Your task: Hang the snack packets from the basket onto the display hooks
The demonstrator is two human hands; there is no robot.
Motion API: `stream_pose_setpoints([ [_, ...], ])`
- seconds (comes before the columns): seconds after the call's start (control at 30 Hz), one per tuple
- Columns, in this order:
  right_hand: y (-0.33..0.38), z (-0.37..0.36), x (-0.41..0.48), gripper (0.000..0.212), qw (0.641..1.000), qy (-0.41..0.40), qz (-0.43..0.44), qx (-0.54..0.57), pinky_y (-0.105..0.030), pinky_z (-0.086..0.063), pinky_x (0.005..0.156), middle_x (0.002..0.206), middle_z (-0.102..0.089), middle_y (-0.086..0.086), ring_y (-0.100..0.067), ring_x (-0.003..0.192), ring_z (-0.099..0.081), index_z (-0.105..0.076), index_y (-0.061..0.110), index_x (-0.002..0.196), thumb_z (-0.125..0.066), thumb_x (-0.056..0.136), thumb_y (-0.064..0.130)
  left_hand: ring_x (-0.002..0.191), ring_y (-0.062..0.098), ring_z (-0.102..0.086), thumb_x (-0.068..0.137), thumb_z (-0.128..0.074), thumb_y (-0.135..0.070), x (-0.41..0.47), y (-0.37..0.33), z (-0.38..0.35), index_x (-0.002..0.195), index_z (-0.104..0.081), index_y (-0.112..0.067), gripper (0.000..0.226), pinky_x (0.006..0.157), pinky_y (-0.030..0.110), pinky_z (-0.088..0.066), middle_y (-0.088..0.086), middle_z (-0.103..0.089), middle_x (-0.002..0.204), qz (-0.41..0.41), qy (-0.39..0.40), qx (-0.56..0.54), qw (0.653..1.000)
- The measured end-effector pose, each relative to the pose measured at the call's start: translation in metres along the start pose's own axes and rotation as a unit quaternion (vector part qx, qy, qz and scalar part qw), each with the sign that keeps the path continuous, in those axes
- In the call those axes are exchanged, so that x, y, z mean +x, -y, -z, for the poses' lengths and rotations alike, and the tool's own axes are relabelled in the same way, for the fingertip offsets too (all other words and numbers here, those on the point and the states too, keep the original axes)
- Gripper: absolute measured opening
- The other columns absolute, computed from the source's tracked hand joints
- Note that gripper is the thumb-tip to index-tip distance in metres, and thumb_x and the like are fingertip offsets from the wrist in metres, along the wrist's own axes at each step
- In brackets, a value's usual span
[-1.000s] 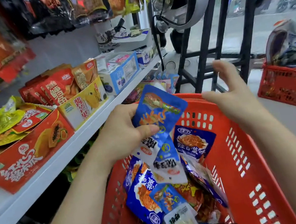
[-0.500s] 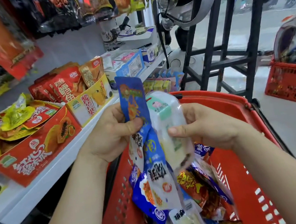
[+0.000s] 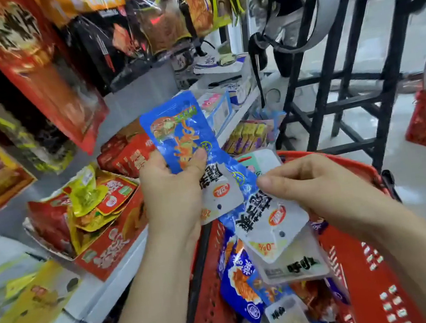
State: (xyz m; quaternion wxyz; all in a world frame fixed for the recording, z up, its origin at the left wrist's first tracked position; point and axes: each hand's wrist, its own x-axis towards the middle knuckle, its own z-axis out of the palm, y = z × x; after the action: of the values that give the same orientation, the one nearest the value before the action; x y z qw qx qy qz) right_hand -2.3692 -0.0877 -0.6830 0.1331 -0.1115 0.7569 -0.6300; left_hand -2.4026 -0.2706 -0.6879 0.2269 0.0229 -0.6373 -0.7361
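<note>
Sorting stock beside hung red packets (image 3: pixel 34 63), a person's left hand (image 3: pixel 172 195) clamps thumb and fingers on a blue snack packet (image 3: pixel 180 135), held high, it seems, ready for hanging. The right hand (image 3: pixel 318 189) pinches the dangling packets (image 3: pixel 267 217) just below, apparently to part or steady them, above the red basket (image 3: pixel 358 250) where the remaining snacks lie heaped.

- Loose packets (image 3: pixel 239 287) lie in the basket (image 3: pixel 360 263).
- Held packets (image 3: pixel 180 138) hang above the basket, with the left hand (image 3: pixel 172 195) at their left and the right hand (image 3: pixel 318 187) at their right.
- The shelf (image 3: pixel 108 298) runs left of the basket.
- The stool (image 3: pixel 392 73) stands behind the basket.
</note>
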Motion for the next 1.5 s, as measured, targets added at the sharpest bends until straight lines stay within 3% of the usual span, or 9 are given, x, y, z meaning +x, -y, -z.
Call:
stream_pose_setpoints([
  [0.1,0.062,0.002,-0.002,0.010,1.000,0.006,-0.004,0.009,-0.016,-0.037,0.045,0.060,-0.064,-0.006,-0.007,0.045,-0.046,-0.078,0.008,0.083,-0.070,0.085,0.015,0.073,0.012,-0.066,0.082,-0.068,0.004,0.006,-0.060,-0.010,0.077,-0.067,-0.022,0.027,0.076,0.033,-0.054,-0.010,-0.073,0.075,-0.010,-0.023,0.044,0.999],
  [0.23,0.159,0.001,-0.013,0.035,0.998,0.043,-0.028,-0.041,-0.038,-0.039,0.062,0.084,-0.068,-0.022,-0.020,0.066,-0.047,-0.076,0.017,0.089,-0.072,0.071,0.047,0.071,0.010,-0.066,0.081,-0.071,0.000,0.020,-0.163,-0.031,0.082,-0.067,-0.019,0.019,0.073,0.031,-0.054,-0.010,-0.073,0.075,0.007,-0.058,0.028,0.998],
  [0.43,0.329,0.019,-0.047,0.014,0.987,-0.097,-0.063,0.110,-0.023,-0.047,0.049,0.062,-0.067,0.006,-0.005,0.051,-0.053,-0.072,0.010,0.074,-0.068,0.087,0.015,0.075,-0.004,-0.064,0.098,-0.050,-0.007,0.050,-0.367,-0.043,0.114,-0.059,-0.007,0.019,0.070,0.013,-0.051,-0.005,-0.066,0.095,0.096,0.001,-0.034,0.995],
  [0.63,0.496,0.048,-0.079,0.015,0.986,-0.102,-0.024,0.133,-0.029,-0.052,0.057,0.074,-0.070,0.002,-0.009,0.056,-0.052,-0.074,0.011,0.082,-0.067,0.087,0.024,0.090,0.014,-0.066,0.095,-0.058,-0.026,0.056,-0.555,-0.016,0.104,-0.064,-0.020,0.012,0.086,0.039,-0.051,-0.003,-0.072,0.101,0.017,0.102,0.149,0.983],
  [0.77,0.573,0.045,-0.095,0.006,0.983,-0.066,0.016,0.168,-0.050,-0.051,0.076,0.081,-0.074,-0.007,-0.029,0.080,-0.061,-0.076,0.019,0.073,-0.072,0.072,0.024,0.090,0.009,-0.061,0.089,-0.062,-0.028,0.027,-0.649,-0.001,0.109,-0.064,-0.017,0.023,0.080,0.028,-0.049,-0.005,-0.069,0.104,0.037,0.270,0.293,0.917],
  [0.87,0.608,0.031,-0.110,0.025,0.988,0.006,0.081,0.132,-0.029,-0.049,0.060,0.064,-0.069,0.006,-0.020,0.066,-0.061,-0.074,0.029,0.059,-0.066,0.082,0.020,0.089,-0.011,-0.055,0.096,-0.052,-0.029,-0.007,-0.707,0.004,0.107,-0.058,-0.051,0.025,0.079,0.009,-0.042,-0.035,-0.062,0.096,0.041,0.335,0.471,0.815],
  [1.0,0.638,0.005,-0.138,0.021,0.975,0.150,0.121,0.109,-0.026,-0.049,0.064,0.081,-0.076,0.003,-0.011,0.068,-0.066,-0.074,0.011,0.078,-0.060,0.092,0.017,0.058,-0.020,-0.048,0.091,-0.065,-0.026,-0.043,-0.770,0.016,0.113,-0.059,-0.052,0.034,0.062,0.010,-0.037,-0.029,-0.054,0.070,0.026,0.226,0.670,0.707],
  [1.17,0.658,-0.049,-0.170,0.014,0.939,0.267,0.136,0.167,-0.034,-0.057,0.070,0.089,-0.076,-0.009,-0.021,0.076,-0.070,-0.077,0.013,0.079,-0.067,0.077,0.023,0.052,0.006,-0.057,0.068,-0.085,-0.016,-0.089,-0.810,0.047,0.087,-0.065,-0.028,0.030,0.052,0.027,-0.047,-0.006,-0.063,0.065,-0.045,-0.018,0.535,0.844],
  [1.5,0.695,-0.179,-0.260,0.017,0.898,0.364,0.199,0.146,-0.032,-0.058,0.068,0.085,-0.077,-0.004,-0.016,0.074,-0.071,-0.072,0.013,0.087,-0.076,0.075,0.001,0.056,0.003,-0.055,0.068,-0.079,-0.008,-0.173,-0.863,0.124,0.092,-0.050,-0.028,0.043,0.054,0.023,-0.041,-0.003,-0.060,0.069,-0.085,-0.057,0.646,0.757],
])
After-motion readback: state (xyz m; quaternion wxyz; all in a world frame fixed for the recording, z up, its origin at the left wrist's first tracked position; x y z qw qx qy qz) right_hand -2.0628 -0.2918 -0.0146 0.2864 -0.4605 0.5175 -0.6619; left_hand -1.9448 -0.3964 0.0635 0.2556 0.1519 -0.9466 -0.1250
